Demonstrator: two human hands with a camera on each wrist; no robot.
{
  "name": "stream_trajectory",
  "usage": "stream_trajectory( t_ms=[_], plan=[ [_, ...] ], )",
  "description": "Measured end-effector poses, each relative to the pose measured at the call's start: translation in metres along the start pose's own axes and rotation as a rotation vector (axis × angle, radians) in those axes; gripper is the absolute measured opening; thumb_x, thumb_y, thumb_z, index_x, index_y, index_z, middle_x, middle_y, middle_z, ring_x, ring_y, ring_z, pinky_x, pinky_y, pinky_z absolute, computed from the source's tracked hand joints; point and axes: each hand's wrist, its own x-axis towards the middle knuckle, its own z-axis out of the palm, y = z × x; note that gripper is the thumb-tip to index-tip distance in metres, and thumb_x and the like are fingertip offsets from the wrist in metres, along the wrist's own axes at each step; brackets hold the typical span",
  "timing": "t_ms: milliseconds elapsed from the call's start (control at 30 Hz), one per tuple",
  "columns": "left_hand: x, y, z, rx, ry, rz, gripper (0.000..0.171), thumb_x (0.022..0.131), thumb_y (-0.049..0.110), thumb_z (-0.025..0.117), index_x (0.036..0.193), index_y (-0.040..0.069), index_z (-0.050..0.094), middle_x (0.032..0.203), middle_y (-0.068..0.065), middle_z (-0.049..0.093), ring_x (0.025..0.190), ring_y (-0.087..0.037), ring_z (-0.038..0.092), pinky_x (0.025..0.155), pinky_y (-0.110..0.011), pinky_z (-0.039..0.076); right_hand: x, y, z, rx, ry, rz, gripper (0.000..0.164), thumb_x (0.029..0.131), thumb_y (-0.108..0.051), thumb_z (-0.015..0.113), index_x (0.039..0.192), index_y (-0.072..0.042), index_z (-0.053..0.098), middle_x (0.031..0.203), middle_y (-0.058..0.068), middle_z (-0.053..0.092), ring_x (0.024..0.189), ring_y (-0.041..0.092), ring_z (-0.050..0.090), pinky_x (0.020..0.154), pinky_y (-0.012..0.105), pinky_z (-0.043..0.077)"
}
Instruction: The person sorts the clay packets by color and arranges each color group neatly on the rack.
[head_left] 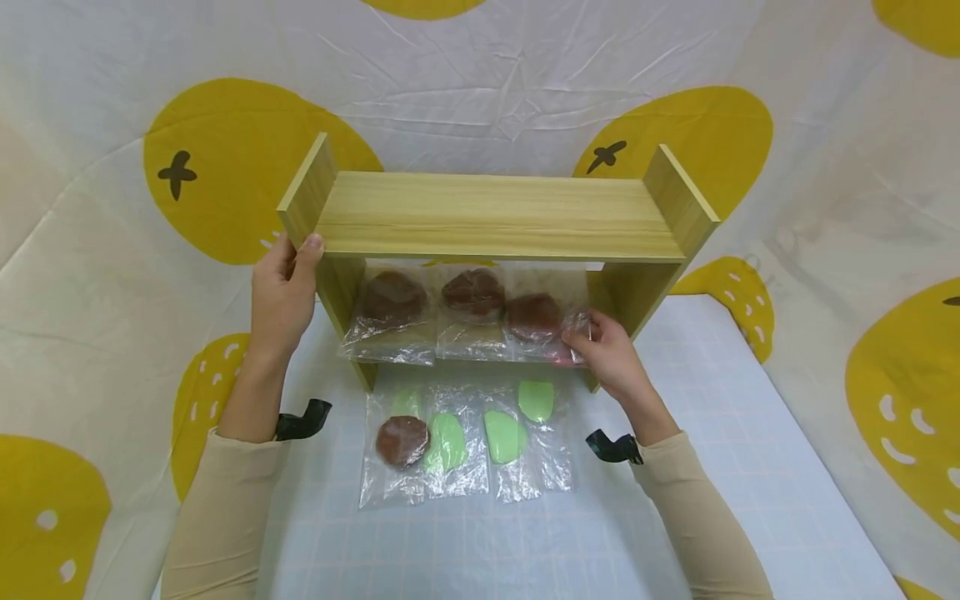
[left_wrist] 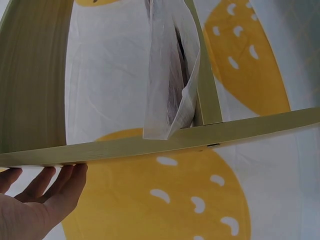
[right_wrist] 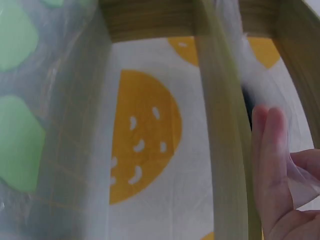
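Observation:
My left hand (head_left: 283, 287) holds the left side panel (head_left: 309, 190) of a small wooden shelf (head_left: 495, 208), its thumb at the front edge. In the left wrist view, the fingertips (left_wrist: 75, 175) touch that panel's edge. On the lower board, three clear plastic bags stand side by side, each with a flat brown round piece: left (head_left: 393, 298), middle (head_left: 472, 295) and right (head_left: 533, 317). My right hand (head_left: 611, 354) pinches the outer edge of the right plastic bag (head_left: 576, 323). In the right wrist view, its fingers (right_wrist: 275, 160) lie along the board's front.
More clear bags (head_left: 457, 483) lie on the pale checked tablecloth (head_left: 465, 550) before the shelf. They hold several light green flat pieces (head_left: 505, 437) and one brown round piece (head_left: 402, 442). A white curtain (head_left: 480, 92) with yellow prints hangs behind and at both sides.

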Motion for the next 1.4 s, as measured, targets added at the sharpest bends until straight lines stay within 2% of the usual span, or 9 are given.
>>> stream_trajectory(
  t_ms=[133,267,333,467,567,667,1033,1267,1400],
  plan=[
    [0.000,0.000,0.000,0.007,0.005,0.003,0.039,0.103,0.036,0.055,0.134,0.014,0.064,0.122,-0.010,0.065,0.104,-0.019,0.061,0.087,-0.030,0.049,-0.001,-0.001,0.001,-0.230,0.079,-0.040,0.053,0.095,-0.018,0.067,0.140,0.002,0.047,0.139,0.022,0.052,0.113,0.033,0.060,0.103,0.049,0.042],
    [0.000,0.000,0.000,0.003,0.005,0.002,0.039,0.103,0.036,0.055,0.134,0.013,0.064,0.122,-0.010,0.065,0.104,-0.018,0.061,0.087,-0.030,0.049,0.000,-0.002,0.003,-0.191,0.056,-0.044,0.056,0.096,-0.015,0.065,0.144,0.001,0.041,0.142,0.025,0.049,0.077,0.036,0.071,0.087,0.048,0.053],
    [0.000,0.000,0.000,0.001,0.003,0.002,0.039,0.103,0.036,0.056,0.134,0.013,0.064,0.123,-0.010,0.065,0.105,-0.019,0.061,0.088,-0.031,0.049,0.000,-0.002,0.003,-0.228,0.070,-0.051,0.061,0.096,-0.016,0.066,0.147,0.001,0.037,0.144,0.025,0.048,0.079,0.033,0.072,0.087,0.043,0.053],
    [0.000,-0.001,0.000,-0.004,0.002,0.002,0.039,0.103,0.036,0.056,0.134,0.014,0.064,0.124,-0.010,0.065,0.106,-0.019,0.061,0.088,-0.031,0.049,-0.002,-0.002,0.004,-0.222,0.090,-0.062,0.071,0.095,-0.013,0.068,0.153,0.000,0.030,0.143,0.027,0.046,0.077,0.036,0.071,0.069,0.043,0.058],
    [0.000,-0.001,0.000,-0.002,0.003,0.004,0.039,0.103,0.036,0.055,0.135,0.014,0.063,0.124,-0.010,0.065,0.105,-0.020,0.061,0.088,-0.032,0.049,-0.004,-0.001,0.004,-0.196,0.101,-0.079,0.072,0.094,-0.012,0.069,0.152,-0.001,0.029,0.139,0.028,0.049,0.064,0.035,0.070,0.054,0.040,0.057],
    [-0.001,-0.001,0.000,0.006,0.004,-0.001,0.040,0.103,0.037,0.055,0.135,0.014,0.063,0.125,-0.010,0.065,0.106,-0.020,0.061,0.088,-0.032,0.049,-0.008,0.002,0.003,-0.246,0.134,-0.113,0.070,0.093,-0.014,0.070,0.151,-0.001,0.032,0.136,0.026,0.052,0.058,0.026,0.069,0.054,0.036,0.057],
    [-0.002,0.003,0.002,0.002,0.008,-0.005,0.040,0.103,0.034,0.056,0.136,0.012,0.062,0.125,-0.009,0.065,0.107,-0.019,0.060,0.090,-0.033,0.049,-0.030,0.010,-0.001,-0.252,0.168,-0.158,0.065,0.096,-0.022,0.069,0.151,-0.006,0.037,0.148,0.014,0.046,0.068,0.029,0.070,0.054,0.044,0.056],
    [-0.002,0.001,0.001,0.012,0.007,-0.007,0.041,0.103,0.036,0.055,0.138,0.014,0.061,0.127,-0.009,0.064,0.108,-0.020,0.059,0.092,-0.035,0.049,-0.043,0.009,-0.007,-0.296,0.209,-0.230,0.059,0.096,-0.015,0.068,0.147,-0.002,0.041,0.136,0.018,0.054,0.073,0.026,0.069,0.057,0.028,0.053],
    [-0.001,0.001,0.001,0.010,0.004,-0.001,0.041,0.103,0.037,0.055,0.137,0.014,0.062,0.126,-0.010,0.064,0.107,-0.020,0.060,0.090,-0.034,0.049,-0.051,0.007,-0.010,-0.263,0.221,-0.236,0.055,0.096,-0.012,0.068,0.145,-0.004,0.044,0.129,0.017,0.057,0.074,0.018,0.068,0.058,0.027,0.053]
  ],
)
